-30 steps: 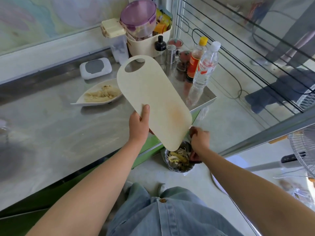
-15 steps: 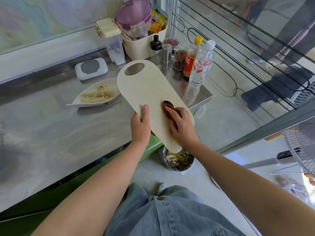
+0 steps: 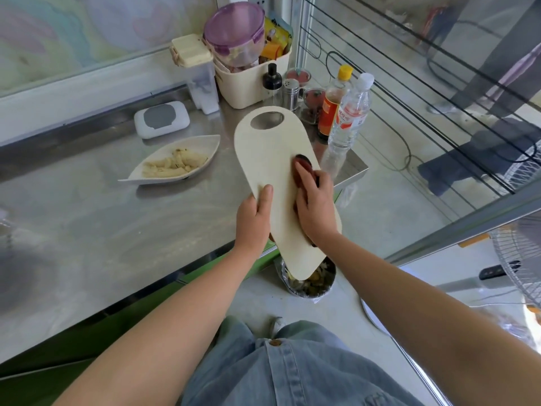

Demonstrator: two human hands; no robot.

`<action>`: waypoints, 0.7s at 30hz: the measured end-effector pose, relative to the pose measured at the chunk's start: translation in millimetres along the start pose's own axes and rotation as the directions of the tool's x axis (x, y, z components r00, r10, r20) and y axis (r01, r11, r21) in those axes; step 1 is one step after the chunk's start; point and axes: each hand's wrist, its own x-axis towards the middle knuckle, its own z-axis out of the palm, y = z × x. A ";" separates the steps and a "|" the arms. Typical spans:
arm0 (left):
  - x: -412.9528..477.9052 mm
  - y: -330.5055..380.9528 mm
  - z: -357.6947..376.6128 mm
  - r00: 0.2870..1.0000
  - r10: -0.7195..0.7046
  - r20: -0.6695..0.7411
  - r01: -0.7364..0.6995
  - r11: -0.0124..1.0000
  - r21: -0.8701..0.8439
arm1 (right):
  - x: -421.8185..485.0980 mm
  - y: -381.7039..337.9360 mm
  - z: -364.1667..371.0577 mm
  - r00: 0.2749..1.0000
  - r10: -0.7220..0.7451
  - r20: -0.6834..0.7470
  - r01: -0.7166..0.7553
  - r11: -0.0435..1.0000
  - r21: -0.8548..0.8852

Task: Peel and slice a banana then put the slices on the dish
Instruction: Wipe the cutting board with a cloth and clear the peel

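Observation:
A cream cutting board is held tilted over the table's front corner, its lower end above a bin of scraps on the floor. My left hand grips the board's left edge, thumb on top. My right hand holds a dark red object against the board's upper face; most of that object is hidden under the fingers. A white leaf-shaped dish with pale banana slices sits on the steel table, to the left of the board.
At the table's back stand a wipes box, a clear container, a cream tub with a purple-lidded jar, shakers, and two bottles. Glass panels rise on the right. A fan stands at far right.
My right hand rose from the bin onto the board's face with the dark red object and has slid further up it. The board has tipped lower over the bin.

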 end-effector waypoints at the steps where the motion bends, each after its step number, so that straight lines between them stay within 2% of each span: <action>1: 0.6 0.9 -0.7 1.000 -0.010 -0.009 0.010 1.000 0.003 | -8.7 8.2 -0.5 0.996 0.085 0.038 -0.085 0.996 -0.011; 4: -0.7 -3.6 -2.7 0.999 -0.028 -0.042 0.028 1.000 -0.009 | -33.1 34.8 -0.2 0.914 0.372 0.161 -0.362 0.928 -0.086; 6: -1.3 -5.9 -4.9 0.998 -0.039 -0.052 0.036 0.998 -0.055 | -40.7 49.1 -4.7 0.807 0.568 0.161 -0.553 0.823 -0.131; 7: -0.9 -5.3 -5.8 0.997 -0.047 -0.067 0.041 0.995 -0.090 | -40.6 52.1 -9.2 0.741 0.660 0.124 -0.654 0.751 -0.092; 8: 0.9 -3.3 -6.2 0.994 -0.060 -0.091 0.048 0.990 -0.130 | -38.5 54.3 -12.6 0.672 0.735 0.087 -0.739 0.674 0.013; 10: 6.6 2.9 -6.5 0.983 -0.098 -0.155 0.063 0.974 -0.216 | -31.7 49.6 -21.8 0.522 0.847 0.099 -0.825 0.471 0.313; 11: 9.6 5.6 -6.5 0.976 -0.118 -0.184 0.073 0.969 -0.236 | -27.9 43.8 -27.3 0.451 0.874 0.180 -0.829 0.336 0.447; 12: 12.9 5.9 -6.0 0.970 -0.138 -0.200 0.088 0.967 -0.240 | -23.7 44.4 -28.2 0.418 0.858 0.299 -0.815 0.209 0.540; 13: 14.7 6.1 -5.7 0.967 -0.159 -0.199 0.109 0.965 -0.240 | -20.9 41.7 -29.1 0.398 0.822 0.406 -0.817 0.117 0.565; 14: 16.8 4.7 -5.0 0.966 -0.180 -0.186 0.131 0.960 -0.247 | -21.4 40.1 -28.5 0.411 0.781 0.470 -0.813 0.081 0.577; 16: 20.4 2.5 -4.6 0.965 -0.204 -0.162 0.161 0.956 -0.246 | -21.5 35.6 -27.1 0.486 0.728 0.483 -0.760 0.080 0.645; 19: 28.7 -5.6 -9.0 0.968 -0.182 -0.171 0.154 0.974 -0.165 | -22.7 35.7 -26.8 0.529 0.707 0.469 -0.660 -0.004 0.751; 21: 29.2 -10.3 -11.7 0.977 -0.144 -0.156 0.117 0.978 -0.173 | -22.1 39.6 -28.1 0.555 0.687 0.470 -0.620 -0.036 0.784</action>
